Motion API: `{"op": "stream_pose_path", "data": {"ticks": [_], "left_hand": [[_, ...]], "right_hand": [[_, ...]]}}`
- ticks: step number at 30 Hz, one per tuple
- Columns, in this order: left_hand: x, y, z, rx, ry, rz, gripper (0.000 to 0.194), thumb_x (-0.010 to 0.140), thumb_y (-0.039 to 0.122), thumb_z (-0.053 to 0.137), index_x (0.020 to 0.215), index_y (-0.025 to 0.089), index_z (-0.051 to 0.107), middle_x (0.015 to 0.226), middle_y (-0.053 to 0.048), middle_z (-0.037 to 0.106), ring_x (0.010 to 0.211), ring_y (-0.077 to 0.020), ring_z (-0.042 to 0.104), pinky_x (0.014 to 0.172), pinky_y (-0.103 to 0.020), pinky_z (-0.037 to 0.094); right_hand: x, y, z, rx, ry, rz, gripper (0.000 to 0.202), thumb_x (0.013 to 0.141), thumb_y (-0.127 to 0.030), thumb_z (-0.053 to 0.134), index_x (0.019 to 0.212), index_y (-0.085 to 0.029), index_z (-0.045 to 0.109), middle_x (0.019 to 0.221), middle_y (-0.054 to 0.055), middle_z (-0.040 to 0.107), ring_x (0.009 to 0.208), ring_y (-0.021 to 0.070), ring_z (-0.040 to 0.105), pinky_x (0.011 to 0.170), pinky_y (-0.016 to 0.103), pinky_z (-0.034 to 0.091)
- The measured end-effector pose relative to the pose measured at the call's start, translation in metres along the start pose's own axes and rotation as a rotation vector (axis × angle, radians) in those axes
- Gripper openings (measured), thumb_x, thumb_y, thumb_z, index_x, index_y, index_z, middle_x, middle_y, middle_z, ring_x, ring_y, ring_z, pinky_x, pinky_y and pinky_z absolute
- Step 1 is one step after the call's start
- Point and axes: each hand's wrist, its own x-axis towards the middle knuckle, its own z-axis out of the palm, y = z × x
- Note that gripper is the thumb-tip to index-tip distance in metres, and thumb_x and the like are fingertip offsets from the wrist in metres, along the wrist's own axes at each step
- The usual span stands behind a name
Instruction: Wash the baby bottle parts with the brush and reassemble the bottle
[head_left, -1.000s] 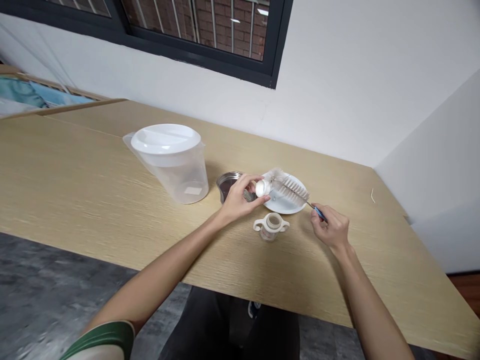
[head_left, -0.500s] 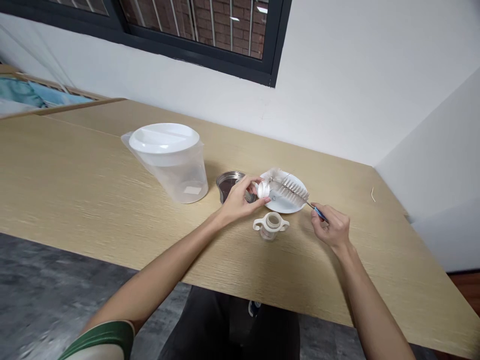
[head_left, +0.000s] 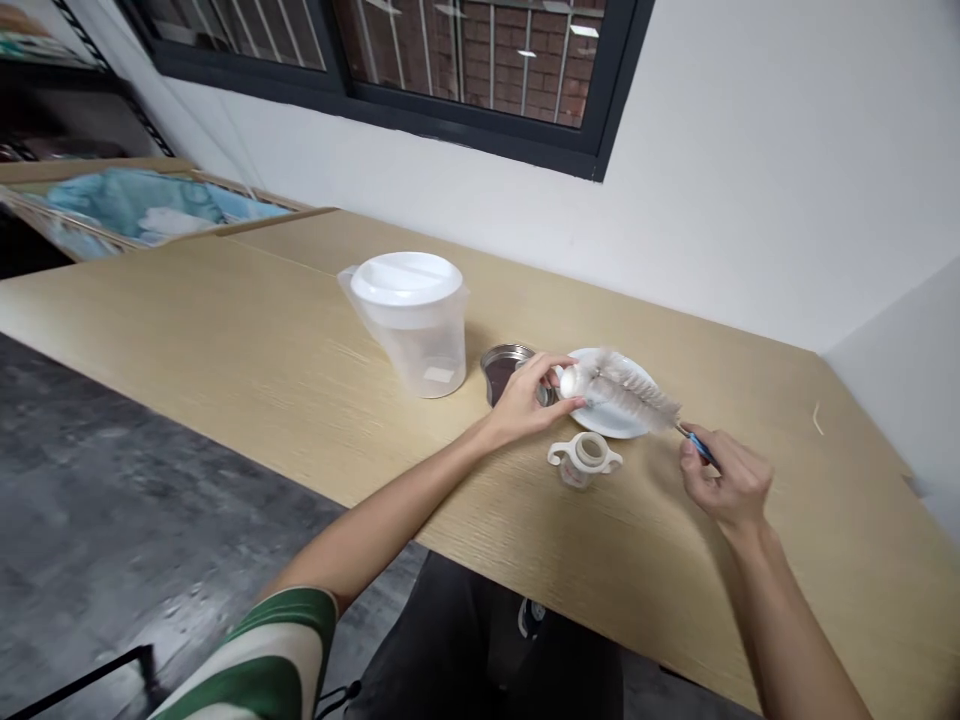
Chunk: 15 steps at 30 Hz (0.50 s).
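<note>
1. A white plate (head_left: 609,420) is set on the wooden table (head_left: 285,350).
2. A small white cap (head_left: 568,382) is held at the plate's left edge, pinched between the thumb and fingers of the left hand (head_left: 529,398).
3. A bristle brush (head_left: 634,392) is gripped by its blue handle in the right hand (head_left: 729,485), whose fingers are curled closed, to the right of the plate and on its near side.
4. The bristles are held over the plate, with their far end close by the cap; whether the two are touching cannot be told.
5. A two-handled bottle (head_left: 583,465) is stood upright, open at the top, just on the plate's near side.
6. To the plate's left, a metal-rimmed dish (head_left: 496,378) is partly hidden by the left hand.
7. Farther left of the plate, a lidded pitcher (head_left: 420,335) is placed.
</note>
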Motion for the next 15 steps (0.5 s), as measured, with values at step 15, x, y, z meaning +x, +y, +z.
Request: {"op": "stream_pose_path", "data": {"ticks": [15], "left_hand": [[-0.0004,0.0101,-0.002,-0.089,0.047,0.006,0.043,0.082,0.034,0.077,0.119,0.02,0.06,0.117,-0.009,0.07,0.092,-0.0185,0.067,0.079,-0.032,0.054]], "right_hand": [[-0.005,0.0029,0.0066,-0.029,-0.015,0.049,0.015,0.088,-0.017,0.063,0.099,-0.014,0.072,0.065,-0.001,0.066,0.049,0.0082,0.054,0.054,0.022,0.04]]}}
